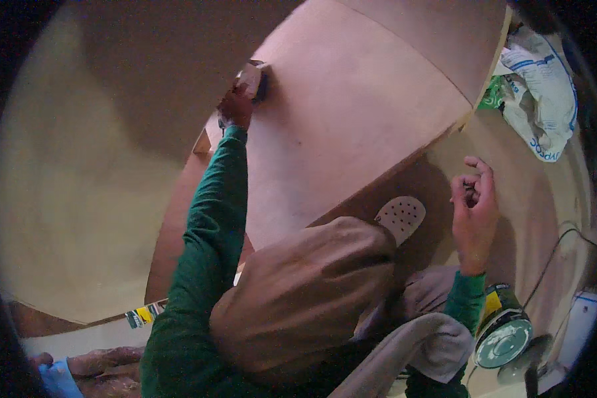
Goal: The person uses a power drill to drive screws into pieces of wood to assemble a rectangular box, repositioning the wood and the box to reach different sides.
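Observation:
My left hand [237,109] reaches up and grips a sanding block [252,76], a small block-shaped tool with a pale top and a dark side. It rests against the left edge of a large pale panel [351,113]. The fingers are dark and partly hidden, and the block's working face cannot be seen. Off to the right, my right hand [474,215] hangs in the air over the floor, apart from the panel. Its fingers are loosely bent and spaced, with nothing visible in them.
A crumpled white plastic sack [547,99] lies at the upper right. At the lower right stand a tin with a yellow label [504,331] and a white box [582,325], with a black cord [552,255] nearby. My perforated clog [402,219] is beside the panel's lower edge.

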The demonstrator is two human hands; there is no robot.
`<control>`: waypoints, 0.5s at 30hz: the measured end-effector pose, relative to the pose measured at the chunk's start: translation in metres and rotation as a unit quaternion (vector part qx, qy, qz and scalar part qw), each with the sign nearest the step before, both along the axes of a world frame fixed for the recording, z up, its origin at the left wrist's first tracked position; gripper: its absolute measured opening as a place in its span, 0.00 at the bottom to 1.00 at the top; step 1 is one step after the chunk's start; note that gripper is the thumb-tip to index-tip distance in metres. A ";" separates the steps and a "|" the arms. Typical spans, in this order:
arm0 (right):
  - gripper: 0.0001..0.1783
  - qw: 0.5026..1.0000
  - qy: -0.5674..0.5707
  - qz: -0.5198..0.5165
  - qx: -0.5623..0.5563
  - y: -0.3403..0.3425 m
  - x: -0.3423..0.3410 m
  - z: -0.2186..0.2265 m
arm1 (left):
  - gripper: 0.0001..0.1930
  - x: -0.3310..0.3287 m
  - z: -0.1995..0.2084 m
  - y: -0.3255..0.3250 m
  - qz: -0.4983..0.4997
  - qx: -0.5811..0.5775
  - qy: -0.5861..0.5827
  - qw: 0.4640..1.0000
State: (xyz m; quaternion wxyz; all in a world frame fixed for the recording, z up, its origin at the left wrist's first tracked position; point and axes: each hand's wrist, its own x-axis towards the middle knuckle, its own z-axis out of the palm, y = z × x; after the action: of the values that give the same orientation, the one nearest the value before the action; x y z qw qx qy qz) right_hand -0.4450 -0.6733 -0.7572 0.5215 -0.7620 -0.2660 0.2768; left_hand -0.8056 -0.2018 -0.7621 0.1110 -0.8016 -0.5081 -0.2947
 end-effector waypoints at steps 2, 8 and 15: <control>0.21 1.000 -0.027 0.013 -0.005 0.000 -0.002 -0.004 | 0.07 0.037 -0.001 -0.036 -0.030 -0.003 -0.013 0.999; 0.22 0.999 -0.012 0.023 -0.038 -0.003 0.002 -0.006 | 0.10 0.101 0.050 -0.129 -0.131 -0.034 -0.030 0.990; 0.22 0.996 -0.030 0.066 -0.044 -0.014 -0.005 0.008 | 0.27 -0.067 0.000 -0.007 0.061 -0.050 -0.064 0.995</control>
State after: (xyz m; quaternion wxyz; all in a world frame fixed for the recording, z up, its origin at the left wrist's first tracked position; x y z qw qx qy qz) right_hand -0.4502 -0.6869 -0.7488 0.4599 -0.7730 -0.3189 0.2989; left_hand -0.8722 -0.2091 -0.7621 0.0558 -0.7531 -0.5760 -0.3130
